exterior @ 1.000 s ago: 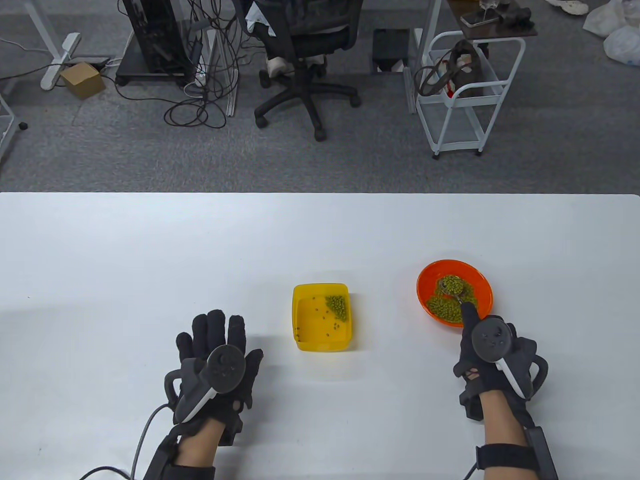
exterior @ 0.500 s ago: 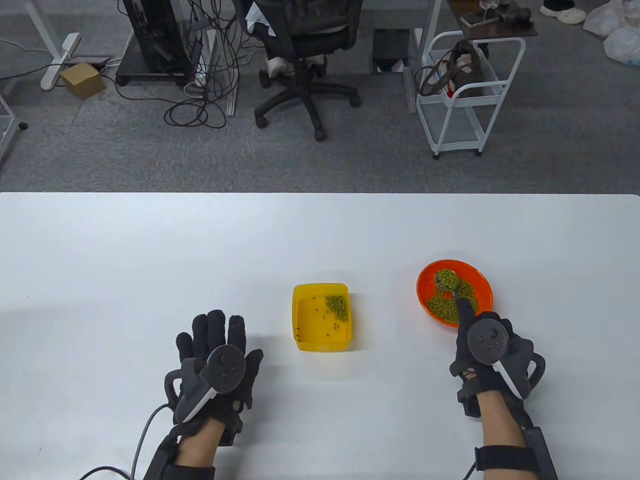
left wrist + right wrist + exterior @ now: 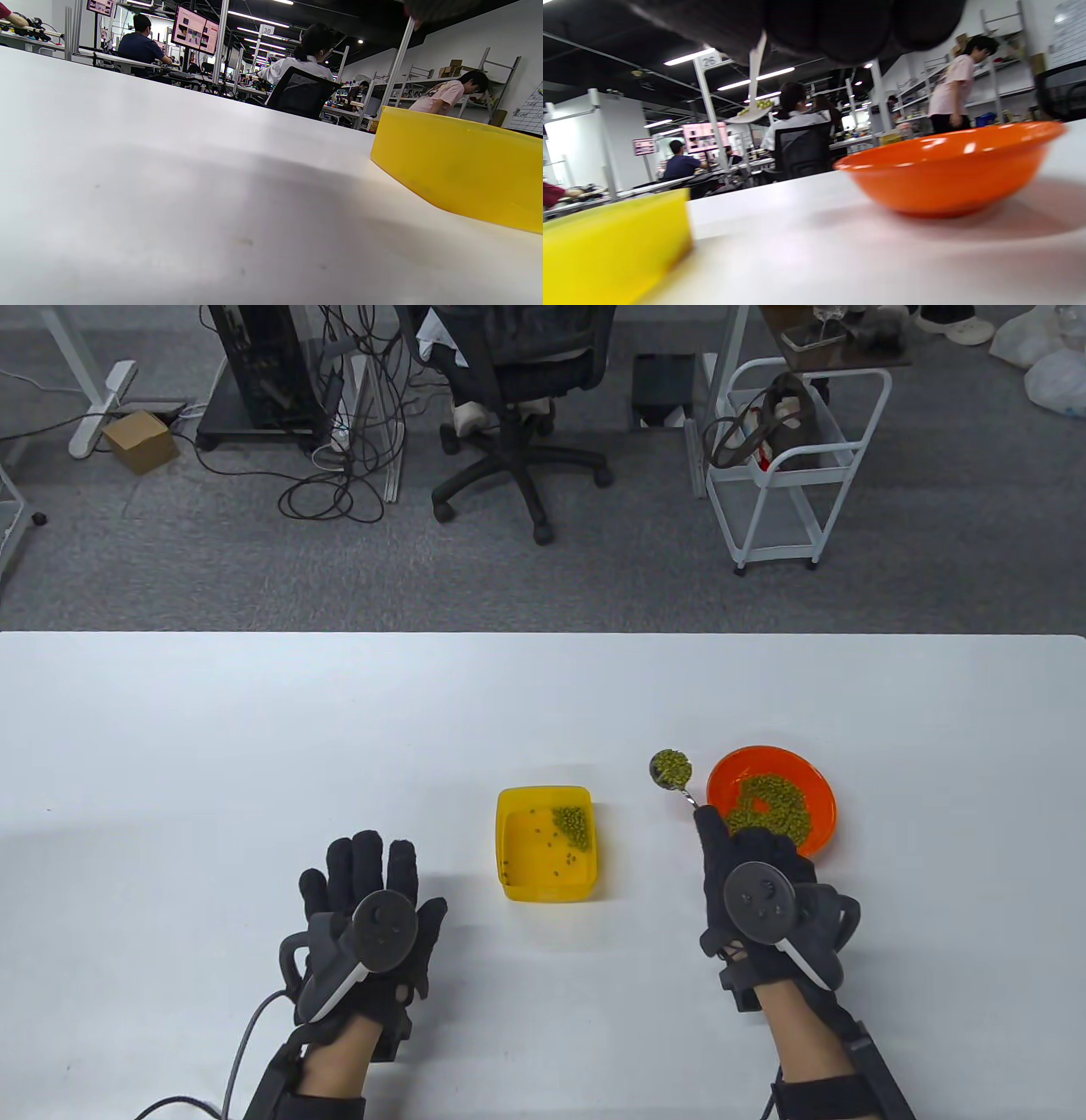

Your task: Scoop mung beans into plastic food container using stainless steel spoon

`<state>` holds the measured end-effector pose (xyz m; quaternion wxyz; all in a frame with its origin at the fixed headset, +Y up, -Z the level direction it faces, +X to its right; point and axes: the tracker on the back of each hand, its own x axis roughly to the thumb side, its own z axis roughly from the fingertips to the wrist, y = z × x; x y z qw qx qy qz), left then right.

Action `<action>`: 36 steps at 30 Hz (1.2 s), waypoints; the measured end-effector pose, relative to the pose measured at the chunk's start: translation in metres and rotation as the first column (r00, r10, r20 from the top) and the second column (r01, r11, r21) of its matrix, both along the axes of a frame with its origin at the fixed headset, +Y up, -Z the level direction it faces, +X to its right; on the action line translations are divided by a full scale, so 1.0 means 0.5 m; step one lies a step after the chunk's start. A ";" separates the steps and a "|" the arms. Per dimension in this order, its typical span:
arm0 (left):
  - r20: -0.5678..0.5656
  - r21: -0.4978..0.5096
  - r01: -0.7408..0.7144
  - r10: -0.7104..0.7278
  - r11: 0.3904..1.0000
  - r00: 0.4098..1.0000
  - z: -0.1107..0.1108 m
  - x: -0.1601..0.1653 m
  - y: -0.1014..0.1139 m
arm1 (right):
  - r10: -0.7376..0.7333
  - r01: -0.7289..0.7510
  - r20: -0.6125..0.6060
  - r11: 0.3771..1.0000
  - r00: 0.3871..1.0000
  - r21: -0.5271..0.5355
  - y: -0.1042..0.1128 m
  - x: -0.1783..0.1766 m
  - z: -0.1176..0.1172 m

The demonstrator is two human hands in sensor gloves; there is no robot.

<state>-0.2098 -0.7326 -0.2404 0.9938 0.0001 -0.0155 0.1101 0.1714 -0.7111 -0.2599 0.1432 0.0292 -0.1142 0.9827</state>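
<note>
Table view first: the right hand (image 3: 764,899) grips the stainless steel spoon (image 3: 674,774) by its handle, bowl heaped with mung beans (image 3: 672,764) and held level, presumably so nothing rolls off. The load hangs over bare tabletop, just outside the left rim of the orange bowl (image 3: 819,823) and short of the yellow plastic food container (image 3: 545,891), which sits near the middle of the front half of the tabletop. My read: this is the carry leg, with the tip-out not yet done. A clump of beans already lies in the container's far right corner, a few strays across its floor, and plenty more wait in the bowl. The left hand (image 3: 369,920) lies flat on the tabletop toward the front edge, left of the container, fingers spread, holding nothing; it seems parked clear of the spoon's path.

Left wrist view: low over the white tabletop (image 3: 169,190), the container's yellow wall stands at the right, no fingers against it.

Right wrist view: gloved fingers (image 3: 840,29) close round the handle at the top, the spoon hangs well above the tabletop with green beans just showing on it, the orange bowl to the right, the container's yellow corner at lower left. The risk, I'd say, is a tilt spilling beans before the rim.
</note>
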 end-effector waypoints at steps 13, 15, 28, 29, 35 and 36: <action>0.001 -0.003 -0.005 0.005 1.000 1.000 0.000 0.000 0.001 | 0.098 -0.128 -0.304 0.988 0.947 -0.080 -0.043 -0.171 0.033; 0.001 -0.005 -0.004 0.004 1.000 1.000 0.000 0.000 0.001 | 0.117 -0.159 -0.330 0.982 0.937 -0.104 -0.046 -0.176 0.034; 0.003 -0.009 0.001 -0.001 1.000 1.000 0.000 0.002 0.000 | 0.455 -0.422 -0.384 0.890 0.803 0.174 -0.025 -0.190 0.051; 0.003 -0.010 0.001 -0.001 1.000 1.000 0.000 0.002 0.000 | 0.476 -0.436 -0.382 0.879 0.792 0.193 -0.023 -0.190 0.052; 0.005 -0.011 0.001 -0.001 1.000 1.000 0.000 0.002 0.001 | 0.492 -0.440 -0.366 0.870 0.790 0.221 -0.015 -0.187 0.055; 0.005 -0.011 0.000 0.000 1.000 1.000 0.000 0.002 0.001 | 0.491 -0.440 -0.363 0.871 0.792 0.220 -0.013 -0.185 0.054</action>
